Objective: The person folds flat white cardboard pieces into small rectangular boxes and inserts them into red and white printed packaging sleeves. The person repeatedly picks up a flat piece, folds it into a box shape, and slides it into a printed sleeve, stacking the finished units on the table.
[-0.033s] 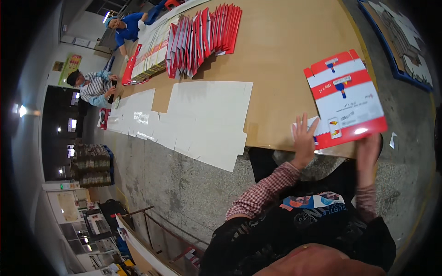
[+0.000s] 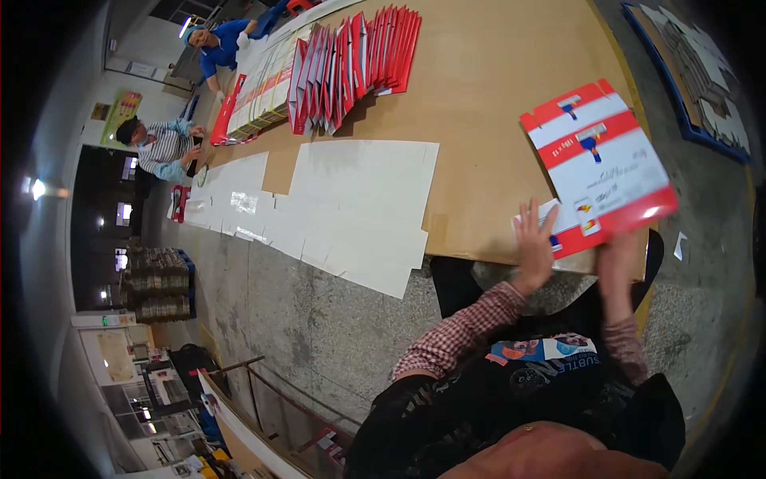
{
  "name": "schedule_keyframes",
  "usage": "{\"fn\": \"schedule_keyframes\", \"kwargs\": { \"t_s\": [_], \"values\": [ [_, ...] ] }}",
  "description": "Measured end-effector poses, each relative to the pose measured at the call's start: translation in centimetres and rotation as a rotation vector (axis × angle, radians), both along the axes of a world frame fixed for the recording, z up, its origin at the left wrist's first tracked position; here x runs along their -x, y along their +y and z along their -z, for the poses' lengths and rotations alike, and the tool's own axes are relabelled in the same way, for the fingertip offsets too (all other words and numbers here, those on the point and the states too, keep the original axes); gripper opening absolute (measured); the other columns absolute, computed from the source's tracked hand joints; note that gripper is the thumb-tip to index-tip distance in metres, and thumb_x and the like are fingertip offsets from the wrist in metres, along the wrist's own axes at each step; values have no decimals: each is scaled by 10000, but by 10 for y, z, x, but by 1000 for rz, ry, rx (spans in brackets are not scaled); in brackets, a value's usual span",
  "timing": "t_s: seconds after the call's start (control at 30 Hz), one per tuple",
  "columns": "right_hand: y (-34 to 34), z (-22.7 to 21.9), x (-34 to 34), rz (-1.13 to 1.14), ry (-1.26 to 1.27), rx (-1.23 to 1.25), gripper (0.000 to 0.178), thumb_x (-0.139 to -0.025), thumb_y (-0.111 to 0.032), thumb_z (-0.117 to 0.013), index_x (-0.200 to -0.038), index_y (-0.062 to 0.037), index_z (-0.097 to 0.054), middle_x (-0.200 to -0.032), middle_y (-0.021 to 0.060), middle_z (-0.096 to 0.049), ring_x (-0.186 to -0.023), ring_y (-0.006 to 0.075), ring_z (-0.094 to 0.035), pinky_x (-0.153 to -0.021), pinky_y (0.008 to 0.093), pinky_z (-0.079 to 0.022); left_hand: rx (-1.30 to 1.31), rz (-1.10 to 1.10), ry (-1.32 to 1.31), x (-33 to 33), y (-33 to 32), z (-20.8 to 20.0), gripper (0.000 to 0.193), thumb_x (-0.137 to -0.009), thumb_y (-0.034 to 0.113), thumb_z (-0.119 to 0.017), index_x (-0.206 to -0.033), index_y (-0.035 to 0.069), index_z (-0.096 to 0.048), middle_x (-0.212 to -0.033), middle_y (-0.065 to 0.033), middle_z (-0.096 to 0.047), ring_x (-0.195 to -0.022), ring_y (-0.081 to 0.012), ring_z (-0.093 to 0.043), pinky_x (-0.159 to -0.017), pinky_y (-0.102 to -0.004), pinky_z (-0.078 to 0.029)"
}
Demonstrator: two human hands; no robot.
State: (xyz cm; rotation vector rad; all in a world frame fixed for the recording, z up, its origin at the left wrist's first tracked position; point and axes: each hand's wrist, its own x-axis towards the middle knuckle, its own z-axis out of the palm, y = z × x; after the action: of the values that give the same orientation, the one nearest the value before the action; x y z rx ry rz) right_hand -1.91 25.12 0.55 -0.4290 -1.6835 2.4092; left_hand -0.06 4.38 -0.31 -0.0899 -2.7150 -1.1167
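Concrete-floored workshop, big brown desk [image 2: 487, 88] with a row of folded red boxes [image 2: 347, 72] and white cardboard sheets [image 2: 359, 203] on it. A co-worker in blue [image 2: 222, 52] stands at the far end. The red-and-white carton [image 2: 610, 172] is over the desk's right-hand corner. Left grip [image 2: 536, 243] looks loose, fingers spread by its near-left flap. Right grip [image 2: 617, 247] is at its near edge, fingertips hidden, so can't tell if it's clenched.
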Motion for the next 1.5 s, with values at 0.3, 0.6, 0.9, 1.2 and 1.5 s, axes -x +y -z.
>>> {"fn": "schedule_keyframes", "kwargs": {
  "t_s": [0.3, 0.6, 0.9, 1.2, 1.5],
  "values": [
    [18, -22, 260, -914, 16, -254, 700, -902, -93, -685, -1513, -15, -351, -1214, 66, -653, -984, 120, -651, -841, 278, -565, 44, -340, 100, -49, -154, -61, 547, -858, 97, -698, -1377, 51, -535, -1502, -220, -414, -1452, -461, -278, -1188, -539, -216],
    [-211, -7, 513, -699, 119, -807, 672, -663, -36, -739, -1328, -61, -640, -961, 84, -720, -753, 147, -675, -708, 293, -561, 459, -475, -299, -139, -251, -61, 807, -706, 387, -851, -1377, 78, -526, -1299, -201, -478, -1249, -401, -419, -1028, -534, -344],
    [-447, 13, 493, -517, 303, -927, 438, -893, -287, -672, -1242, -30, -611, -1130, 286, -657, -1079, 430, -628, -941, 501, -489, 463, -287, -257, -139, -274, -57, 637, -751, 101, -747, -1356, 69, -552, -1353, -192, -518, -1246, -435, -480, -1008, -507, -449],
    [-193, -101, 127, -1122, 1080, -991, 587, -801, -272, -779, -1327, -71, -612, -1368, 130, -588, -1340, 377, -472, -1140, 565, -305, 568, 196, 58, -71, -218, -172, 86, -753, 104, -653, -819, 78, -604, -796, -62, -624, -721, -216, -660, -620, -337, -541],
    [88, -64, -17, -833, 525, -1605, 468, -846, -222, -692, -1295, -104, -634, -1350, 75, -634, -1340, 343, -471, -1185, 543, -237, 263, 452, 205, -53, -40, -30, 650, -645, 232, -804, -1234, 40, -606, -1326, -204, -563, -1201, -322, -554, -963, -489, -455]
  ]
}}
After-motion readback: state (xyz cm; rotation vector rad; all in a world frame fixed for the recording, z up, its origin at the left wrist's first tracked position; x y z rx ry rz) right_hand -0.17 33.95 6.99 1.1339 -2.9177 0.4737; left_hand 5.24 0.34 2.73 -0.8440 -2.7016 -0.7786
